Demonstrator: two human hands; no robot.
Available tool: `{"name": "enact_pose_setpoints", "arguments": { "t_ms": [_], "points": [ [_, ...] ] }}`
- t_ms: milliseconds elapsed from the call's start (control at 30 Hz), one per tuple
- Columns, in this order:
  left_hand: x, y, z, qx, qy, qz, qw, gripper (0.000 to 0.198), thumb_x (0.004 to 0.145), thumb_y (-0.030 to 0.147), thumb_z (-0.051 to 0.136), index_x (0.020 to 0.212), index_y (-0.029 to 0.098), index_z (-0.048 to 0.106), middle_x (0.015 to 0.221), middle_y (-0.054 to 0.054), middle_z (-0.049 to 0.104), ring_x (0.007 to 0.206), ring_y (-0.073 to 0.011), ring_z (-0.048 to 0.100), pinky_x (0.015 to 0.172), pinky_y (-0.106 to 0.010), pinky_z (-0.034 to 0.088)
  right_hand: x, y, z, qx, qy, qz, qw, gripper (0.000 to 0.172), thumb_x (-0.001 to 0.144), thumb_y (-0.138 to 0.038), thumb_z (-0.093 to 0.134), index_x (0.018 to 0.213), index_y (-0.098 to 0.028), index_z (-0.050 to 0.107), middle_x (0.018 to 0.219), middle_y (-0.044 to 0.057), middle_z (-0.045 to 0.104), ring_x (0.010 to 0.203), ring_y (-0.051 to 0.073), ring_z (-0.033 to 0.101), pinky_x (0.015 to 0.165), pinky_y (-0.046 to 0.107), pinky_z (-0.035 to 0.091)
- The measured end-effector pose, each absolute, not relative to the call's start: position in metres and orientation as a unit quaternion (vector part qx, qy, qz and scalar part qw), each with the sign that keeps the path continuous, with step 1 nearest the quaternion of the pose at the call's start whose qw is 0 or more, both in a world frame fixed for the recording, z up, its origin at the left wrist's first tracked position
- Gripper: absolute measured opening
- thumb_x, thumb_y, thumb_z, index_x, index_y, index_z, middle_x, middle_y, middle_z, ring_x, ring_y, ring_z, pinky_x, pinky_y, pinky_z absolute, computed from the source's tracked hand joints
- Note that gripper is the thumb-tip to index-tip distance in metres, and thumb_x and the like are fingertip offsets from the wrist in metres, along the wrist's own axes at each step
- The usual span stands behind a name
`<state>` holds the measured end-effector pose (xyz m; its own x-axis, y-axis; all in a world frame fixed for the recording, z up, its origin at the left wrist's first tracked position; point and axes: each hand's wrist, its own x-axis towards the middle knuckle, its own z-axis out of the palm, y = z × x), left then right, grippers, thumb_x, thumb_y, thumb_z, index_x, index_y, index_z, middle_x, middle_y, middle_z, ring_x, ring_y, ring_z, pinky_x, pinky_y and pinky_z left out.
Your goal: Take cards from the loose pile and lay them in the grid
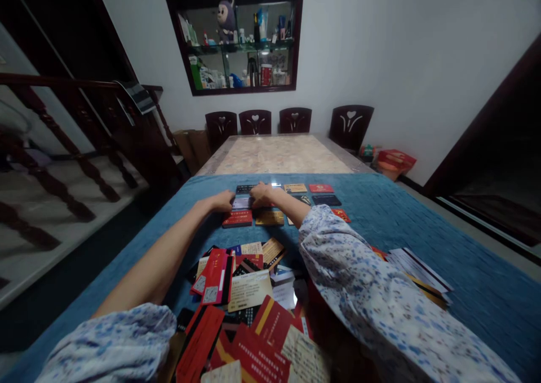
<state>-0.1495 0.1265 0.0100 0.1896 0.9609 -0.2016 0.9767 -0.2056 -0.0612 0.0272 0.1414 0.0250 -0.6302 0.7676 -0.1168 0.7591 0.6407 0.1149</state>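
Observation:
Both hands are out over the rows of cards on the blue cloth. My left hand (222, 201), fingers curled, is at the left edge of a pale card (242, 203). At that card's right edge, my right hand (262, 195) has its fingers bent down, partly hiding a neighbouring card. Around them lie a black card (245, 189), a red card (237, 218), a gold card (269, 218), a tan card (295, 188), another red card (321, 188) and a dark card (326, 200). The fingertips are small and partly hidden.
A loose heap of mixed cards (250, 290) spreads between my forearms. More cards (420, 270) lie right of my right sleeve. The blue cloth (169, 214) covers the near part of the table (276, 153). Several chairs (255, 122) stand beyond it; a railing (54, 121) runs left.

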Motion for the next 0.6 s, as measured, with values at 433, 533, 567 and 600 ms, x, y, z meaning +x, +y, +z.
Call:
{"name": "enact_pose_setpoints", "arguments": {
  "t_ms": [433,533,567,600],
  "points": [
    [-0.144,0.104,0.014,0.759,0.649,-0.030,0.021,0.052,0.061,0.008,0.055,0.113,0.011,0.063,0.120,-0.014,0.066,0.111,-0.0262,0.062,0.094,-0.029,0.049,0.096,0.117,0.046,0.379,0.922,0.076,0.026,0.036,0.089,-0.030,0.058,0.123,-0.021,0.068,0.127,0.013,0.066,0.120,0.032,0.052,0.087,0.039,0.044],
    [-0.140,0.097,0.016,0.751,0.659,-0.027,0.014,0.059,0.059,0.009,0.057,0.117,0.013,0.061,0.125,-0.013,0.063,0.116,-0.0263,0.060,0.097,-0.028,0.048,0.120,0.104,0.048,0.383,0.919,0.085,0.025,0.032,0.088,-0.026,0.056,0.116,-0.021,0.070,0.123,0.012,0.068,0.117,0.030,0.051,0.085,0.037,0.041],
    [-0.138,0.094,0.017,0.751,0.660,-0.027,0.013,0.061,0.058,0.009,0.057,0.119,0.013,0.060,0.127,-0.013,0.061,0.118,-0.0263,0.059,0.098,-0.028,0.048,0.128,0.098,0.049,0.389,0.917,0.087,0.022,0.030,0.088,-0.025,0.056,0.113,-0.021,0.072,0.121,0.012,0.069,0.116,0.030,0.051,0.085,0.037,0.040],
    [-0.136,0.091,0.018,0.751,0.660,-0.025,0.010,0.063,0.058,0.009,0.057,0.121,0.014,0.060,0.129,-0.013,0.060,0.119,-0.0265,0.058,0.099,-0.029,0.048,0.136,0.093,0.049,0.393,0.915,0.089,0.018,0.029,0.089,-0.024,0.054,0.110,-0.022,0.073,0.119,0.012,0.069,0.115,0.030,0.051,0.085,0.037,0.039]
  ]
}}
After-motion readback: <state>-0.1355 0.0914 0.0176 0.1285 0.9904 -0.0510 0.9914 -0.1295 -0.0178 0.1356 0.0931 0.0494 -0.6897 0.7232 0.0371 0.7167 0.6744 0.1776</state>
